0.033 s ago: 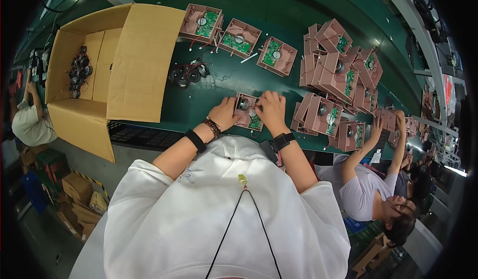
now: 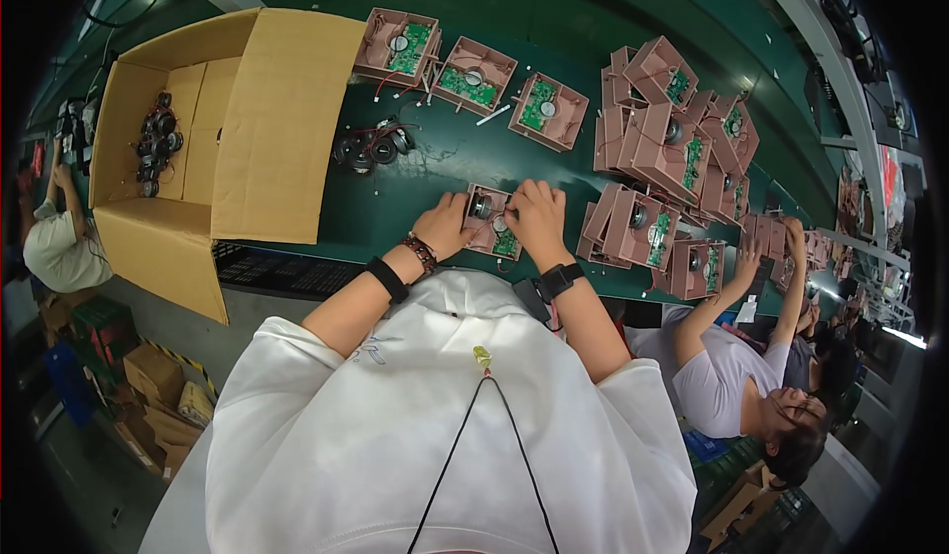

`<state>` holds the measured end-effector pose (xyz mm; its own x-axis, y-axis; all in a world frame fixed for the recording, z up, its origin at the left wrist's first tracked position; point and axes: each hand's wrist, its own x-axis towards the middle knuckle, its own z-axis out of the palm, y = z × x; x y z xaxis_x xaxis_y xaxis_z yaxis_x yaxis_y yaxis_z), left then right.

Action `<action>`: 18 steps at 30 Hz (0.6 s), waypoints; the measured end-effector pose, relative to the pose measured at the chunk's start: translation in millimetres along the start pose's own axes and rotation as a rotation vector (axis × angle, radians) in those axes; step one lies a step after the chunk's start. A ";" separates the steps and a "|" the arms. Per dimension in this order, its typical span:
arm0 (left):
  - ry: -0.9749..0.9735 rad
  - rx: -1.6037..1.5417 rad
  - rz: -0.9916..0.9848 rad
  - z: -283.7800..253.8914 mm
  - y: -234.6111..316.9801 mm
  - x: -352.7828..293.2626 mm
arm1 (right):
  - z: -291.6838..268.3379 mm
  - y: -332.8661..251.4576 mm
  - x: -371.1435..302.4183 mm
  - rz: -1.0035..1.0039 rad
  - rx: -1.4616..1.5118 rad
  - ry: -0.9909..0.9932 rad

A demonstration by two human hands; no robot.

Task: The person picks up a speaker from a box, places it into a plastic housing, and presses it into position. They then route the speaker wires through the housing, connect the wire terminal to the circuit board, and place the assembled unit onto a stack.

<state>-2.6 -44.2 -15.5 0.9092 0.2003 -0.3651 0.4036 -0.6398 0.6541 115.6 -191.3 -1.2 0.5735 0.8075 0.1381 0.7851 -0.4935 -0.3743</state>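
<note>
In front of me on the green bench lies a small dusty-pink open box [image 2: 480,245]. Inside it sit a black round speaker [image 2: 481,206] at the upper left and a green circuit board [image 2: 506,245] at the lower right. My left hand [image 2: 443,226] grips the box's left wall with closed fingers. From the right, my right hand [image 2: 539,220] reaches over the box, its fingertips bent together near thin wires at the middle. What those fingertips pinch, if anything, is too small to make out.
A big cardboard carton [image 2: 292,129] holding speakers stands at left. Beside it lies a clump of loose speakers [image 2: 374,146]. Three pink boxes [image 2: 474,75] form a row behind. Stacked pink boxes [image 2: 657,149] rise at right, near a co-worker's hands [image 2: 746,262].
</note>
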 end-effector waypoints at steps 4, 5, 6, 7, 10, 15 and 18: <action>-0.025 -0.009 0.021 -5.3 -1.0 1.4 | 1.2 -0.6 5.6 0.019 -0.060 -0.062; -0.033 -0.018 0.026 -7.1 -0.2 1.7 | 0.8 0.3 7.3 0.021 -0.059 -0.058; -0.034 -0.014 0.028 -7.7 0.4 1.9 | 0.4 1.5 9.0 0.058 -0.051 -0.090; -0.039 -0.015 0.017 -7.8 1.1 2.1 | -0.1 2.6 10.3 0.096 -0.042 -0.121; -0.039 -0.007 0.004 -7.5 4.7 7.4 | -1.5 5.9 13.7 0.146 -0.036 -0.164; -0.063 0.044 -0.109 0.5 9.1 21.8 | 0.3 7.7 5.1 0.175 -0.063 -0.149; -0.083 0.064 -0.149 7.2 -2.0 27.2 | -1.1 3.5 -6.4 0.140 0.064 -0.126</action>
<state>20.6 -42.8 -31.5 0.8269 0.2361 -0.5104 0.5236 -0.6542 0.5457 114.9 -198.5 -2.3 0.6391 0.7684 -0.0344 0.6806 -0.5858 -0.4400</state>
